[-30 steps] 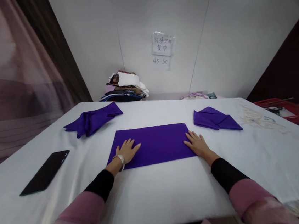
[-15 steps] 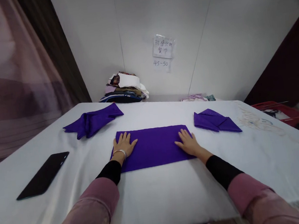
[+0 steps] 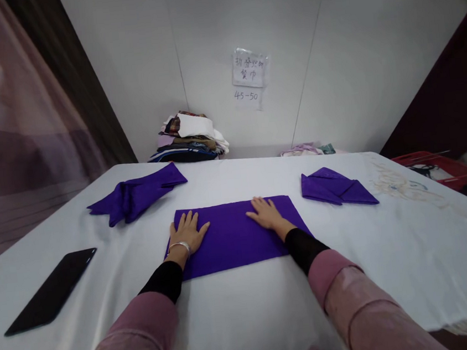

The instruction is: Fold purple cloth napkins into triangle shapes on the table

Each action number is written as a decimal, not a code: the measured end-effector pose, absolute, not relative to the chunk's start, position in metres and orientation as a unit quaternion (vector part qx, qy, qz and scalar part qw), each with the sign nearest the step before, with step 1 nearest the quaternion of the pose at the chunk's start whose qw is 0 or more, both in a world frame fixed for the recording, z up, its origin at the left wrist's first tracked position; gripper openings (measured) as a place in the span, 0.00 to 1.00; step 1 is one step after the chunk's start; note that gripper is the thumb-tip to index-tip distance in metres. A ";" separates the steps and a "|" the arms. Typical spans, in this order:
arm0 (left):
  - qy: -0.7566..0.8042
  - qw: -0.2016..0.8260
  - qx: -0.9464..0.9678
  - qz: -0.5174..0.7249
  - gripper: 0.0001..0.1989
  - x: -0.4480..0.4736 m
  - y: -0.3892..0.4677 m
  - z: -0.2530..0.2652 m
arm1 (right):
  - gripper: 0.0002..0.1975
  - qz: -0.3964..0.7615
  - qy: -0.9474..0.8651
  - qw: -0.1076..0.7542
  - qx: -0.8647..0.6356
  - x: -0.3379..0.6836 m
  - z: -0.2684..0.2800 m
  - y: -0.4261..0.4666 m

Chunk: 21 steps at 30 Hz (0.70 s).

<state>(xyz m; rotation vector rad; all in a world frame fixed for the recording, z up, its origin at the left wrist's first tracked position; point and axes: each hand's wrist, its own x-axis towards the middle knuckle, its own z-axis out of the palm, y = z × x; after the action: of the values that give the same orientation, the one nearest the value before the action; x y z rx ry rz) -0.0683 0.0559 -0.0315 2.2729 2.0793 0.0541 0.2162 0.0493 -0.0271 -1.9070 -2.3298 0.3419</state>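
Observation:
A purple cloth napkin [image 3: 231, 236] lies flat on the white-covered table, folded into a wide rectangle. My left hand [image 3: 187, 233] presses on its left end with the fingers spread, a silver bracelet at the wrist. On the napkin's upper right part rests my right hand [image 3: 265, 213], palm down and fingers apart. Neither hand grips anything. Beyond the left hand is a purple napkin folded into a pointed, winged shape [image 3: 135, 196]. To the right lies another folded purple napkin [image 3: 337, 186], flatter and angular.
A dark flat tablet-like slab [image 3: 51, 291] lies on the white tablecloth [image 3: 248, 312] at left. Against the wall sits a pile of folded clothes [image 3: 190, 138], below and left of a handwritten sign [image 3: 248, 68]. A red basket [image 3: 437, 167] stands beyond the table's right side.
My right hand has slid left across the napkin, from its right end toward the middle. My left hand stays on the left end. The view has shifted slightly.

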 end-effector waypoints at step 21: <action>0.607 0.102 0.787 0.047 0.39 0.017 0.047 -0.028 | 0.35 0.050 -0.679 0.013 -0.732 0.288 -0.046 0.051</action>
<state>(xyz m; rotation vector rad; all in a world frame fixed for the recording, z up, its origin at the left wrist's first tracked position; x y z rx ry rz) 0.0166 0.0465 -0.0283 2.3248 1.7914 0.1390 0.2879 0.0508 -0.0463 -2.2805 -2.1167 0.1552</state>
